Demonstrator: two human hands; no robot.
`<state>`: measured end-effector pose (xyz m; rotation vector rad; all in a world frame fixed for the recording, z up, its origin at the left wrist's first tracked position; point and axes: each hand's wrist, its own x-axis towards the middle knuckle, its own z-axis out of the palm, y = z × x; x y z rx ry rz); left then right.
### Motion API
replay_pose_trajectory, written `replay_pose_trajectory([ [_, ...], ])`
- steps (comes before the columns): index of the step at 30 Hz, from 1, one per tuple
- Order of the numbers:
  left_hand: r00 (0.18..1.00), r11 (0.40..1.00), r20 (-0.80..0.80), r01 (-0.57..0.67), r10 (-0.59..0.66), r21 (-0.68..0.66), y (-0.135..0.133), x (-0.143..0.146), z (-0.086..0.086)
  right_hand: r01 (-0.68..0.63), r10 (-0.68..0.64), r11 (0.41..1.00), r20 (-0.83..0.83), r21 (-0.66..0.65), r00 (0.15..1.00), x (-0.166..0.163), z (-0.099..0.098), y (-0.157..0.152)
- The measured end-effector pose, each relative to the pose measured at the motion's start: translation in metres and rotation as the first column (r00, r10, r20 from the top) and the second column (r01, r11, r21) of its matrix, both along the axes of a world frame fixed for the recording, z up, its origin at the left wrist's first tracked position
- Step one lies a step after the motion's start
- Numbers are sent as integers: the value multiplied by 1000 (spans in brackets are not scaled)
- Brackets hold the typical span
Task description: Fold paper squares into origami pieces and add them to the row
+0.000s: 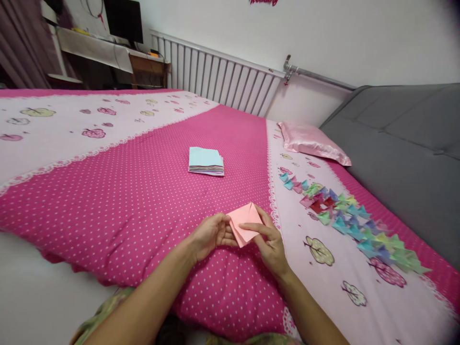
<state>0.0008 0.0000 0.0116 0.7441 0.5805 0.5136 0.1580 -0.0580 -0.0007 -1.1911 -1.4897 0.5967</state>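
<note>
A sheet of salmon-pink origami paper (241,220), folded into a small square with flaps, is held between my two hands just above the bed. My left hand (212,235) grips its left corner between thumb and fingers, the other fingers curled beneath. On the opposite side, my right hand (270,242) holds the paper, its index finger lying across the front flap and other fingers behind. Beyond the hands lies a stack of square paper sheets (205,157), pale blue on top. To the right, several folded paper boats (345,211) in many colours stand in rows.
The bed has a pink dotted cover (118,191) with pale printed bands. A pink satin pillow (311,143) rests near the grey headboard (406,143). A metal radiator (219,72) lines the wall. At the far left is a desk (147,62) with a monitor (124,21).
</note>
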Motion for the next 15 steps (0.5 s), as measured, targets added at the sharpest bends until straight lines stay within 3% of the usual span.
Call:
replay_pose_trajectory([
  [15,998,999,69,12,-9,-48,0,-1,-3,-50,49,998,-27,-29,998,3,-3,-2],
])
